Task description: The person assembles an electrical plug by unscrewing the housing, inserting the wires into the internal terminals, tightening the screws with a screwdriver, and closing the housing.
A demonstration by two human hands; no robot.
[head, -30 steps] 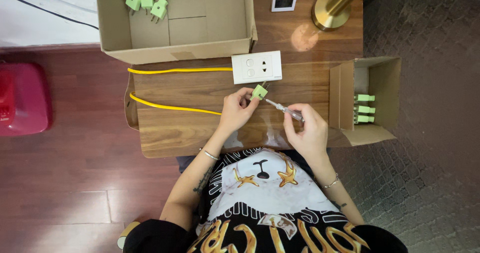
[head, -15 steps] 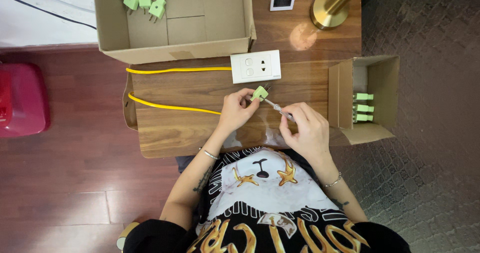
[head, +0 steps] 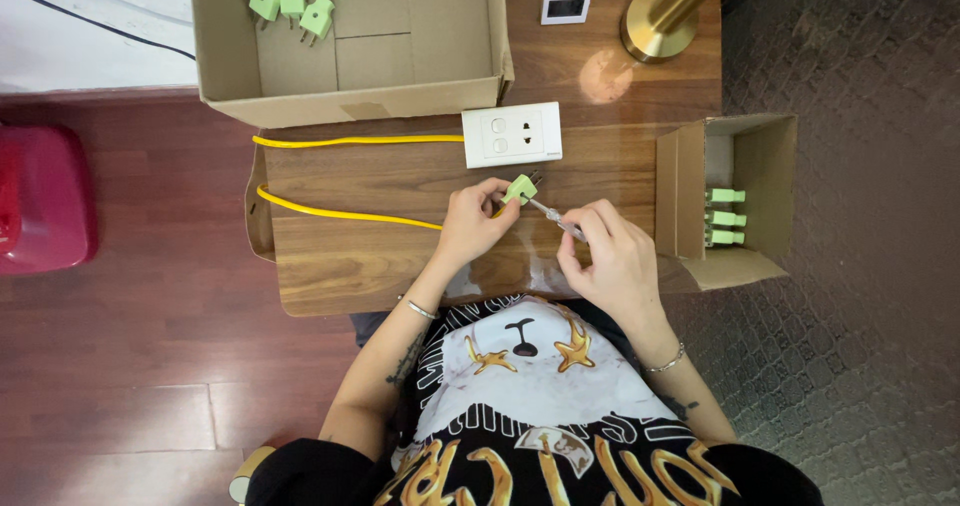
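Nearest the camera, at the near edge of the wooden table [head: 330, 266], the right hand [head: 615, 261] is seen curled closed around the handle of a small screwdriver [head: 560, 220], whose thin shaft runs up and to the left toward the plug. Just left of it, the left hand [head: 470, 224] is closed in a pinch on a green plug [head: 519, 188], which is held just above the table top, a little nearer than the white socket plate [head: 511, 135]. The plug is judged to be light, stiff moulded plastic, smooth enough to twist in the fingers under the pressure of the screwdriver tip, so it is best gripped firmly across its flat sides, as is done here. Its long axis is tilted up and to the right, with the metal prongs pointed away from the person toward the socket plate. A yellow cable [head: 340, 213] is laid across the table from the left hand out to the left and back along to the socket plate. To the right of the plate, a small open carton [head: 770, 166] with more green plugs is set on its side. Beyond the plate, a large cardboard box [head: 410, 46] with a cluster of green plugs in its far left corner is seen, and a brass lamp base [head: 660, 28] is stood at its right.
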